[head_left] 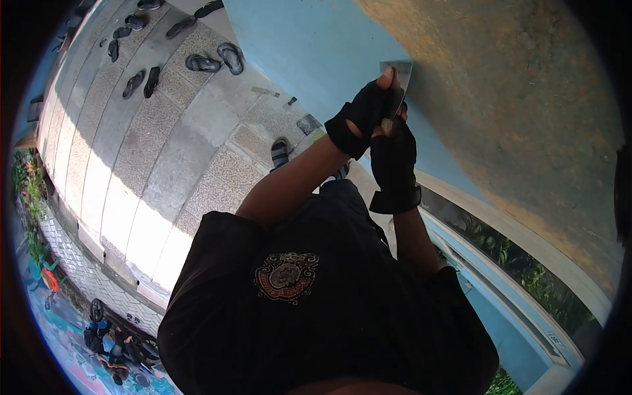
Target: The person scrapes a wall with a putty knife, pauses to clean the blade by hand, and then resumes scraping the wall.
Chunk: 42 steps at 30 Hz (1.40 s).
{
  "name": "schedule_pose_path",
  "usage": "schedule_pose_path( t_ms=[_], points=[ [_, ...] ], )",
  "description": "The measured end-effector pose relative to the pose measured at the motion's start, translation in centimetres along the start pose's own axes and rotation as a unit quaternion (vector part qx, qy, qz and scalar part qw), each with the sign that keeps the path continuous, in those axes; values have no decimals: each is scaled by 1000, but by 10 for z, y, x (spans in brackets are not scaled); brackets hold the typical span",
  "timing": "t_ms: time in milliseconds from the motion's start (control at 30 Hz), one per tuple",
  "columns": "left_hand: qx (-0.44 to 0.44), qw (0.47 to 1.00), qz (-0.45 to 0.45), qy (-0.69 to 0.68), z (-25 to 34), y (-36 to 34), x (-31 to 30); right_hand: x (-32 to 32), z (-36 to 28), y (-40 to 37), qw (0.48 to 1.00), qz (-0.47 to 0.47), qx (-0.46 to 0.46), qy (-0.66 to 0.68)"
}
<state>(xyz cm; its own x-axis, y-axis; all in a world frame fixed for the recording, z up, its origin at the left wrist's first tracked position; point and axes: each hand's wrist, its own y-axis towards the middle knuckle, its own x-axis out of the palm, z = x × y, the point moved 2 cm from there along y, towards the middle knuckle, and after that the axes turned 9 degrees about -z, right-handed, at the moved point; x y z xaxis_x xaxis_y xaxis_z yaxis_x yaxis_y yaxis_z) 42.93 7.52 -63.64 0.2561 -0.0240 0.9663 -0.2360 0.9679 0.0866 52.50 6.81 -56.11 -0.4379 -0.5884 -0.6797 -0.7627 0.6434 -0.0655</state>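
A scraper (400, 84) with a flat metal blade and a wooden-looking handle end is in front of me, its blade edge close to or touching the wall (487, 99). My left hand (370, 108), in a black fingerless glove, is closed at the blade, one finger lying along the metal. Just below it my right hand (394, 155), gloved the same way, is closed around the handle; most of its fingers are hidden. The wall is light blue on one part and patchy brown-yellow on the other.
Several sandals (217, 60) lie on the tiled floor (217, 171) to the left. One of my sandaled feet (280, 153) shows below my arms. A window frame (500, 289) runs along the right. Plants (29, 197) and a parked motorcycle (115, 349) are at the far left.
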Motion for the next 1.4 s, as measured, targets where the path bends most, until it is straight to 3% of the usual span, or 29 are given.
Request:
schedule_pose_path(
  t_ms=[67, 233, 300, 467, 533, 567, 667, 800, 867, 967, 1067, 1167, 1400],
  points=[
    [-3, 999, 18, 45, -7, -3, 7, -3, 0, -2, 1000, -4, -12, -10],
    [-40, 999, -14, 12, -9, -4, -6, 1, 4, -6, 1000, 3, 9, 3],
    [-17, 999, 20, 21, -13, 1, 4, -4, 4, -12, 1000, 1, 14, 7],
    [-32, 999, 18, -8, -6, 0, -3, 2, -3, -7, 1000, 13, 12, 22],
    [-28, 999, -14, 39, -9, -1, -2, -1, 4, -12, 999, 8, 2, 36],
    [-45, 999, 25, 12, -17, -1, 3, -3, 10, -16, 999, 30, -25, -10],
    [-22, 999, -15, 23, -12, 2, 6, -7, 7, -11, 1000, 4, -8, -25],
    [-30, 999, 18, 7, -7, -4, 5, 0, 7, -8, 999, 22, -33, -14],
    [-46, 999, 25, 13, -20, -1, -4, -5, 14, -18, 1000, 6, 24, 4],
    [-45, 998, 31, -27, -19, 0, -4, -2, 14, -15, 998, 23, -22, -45],
    [-35, 999, -11, 34, -22, -5, -2, 0, 23, -19, 998, 21, 24, 54],
    [-46, 999, 24, 13, -19, 0, 0, -6, 18, -19, 999, -17, 42, -10],
    [-35, 999, 7, 25, -22, -1, 0, -5, 21, -16, 998, -15, 49, 40]
  ],
)
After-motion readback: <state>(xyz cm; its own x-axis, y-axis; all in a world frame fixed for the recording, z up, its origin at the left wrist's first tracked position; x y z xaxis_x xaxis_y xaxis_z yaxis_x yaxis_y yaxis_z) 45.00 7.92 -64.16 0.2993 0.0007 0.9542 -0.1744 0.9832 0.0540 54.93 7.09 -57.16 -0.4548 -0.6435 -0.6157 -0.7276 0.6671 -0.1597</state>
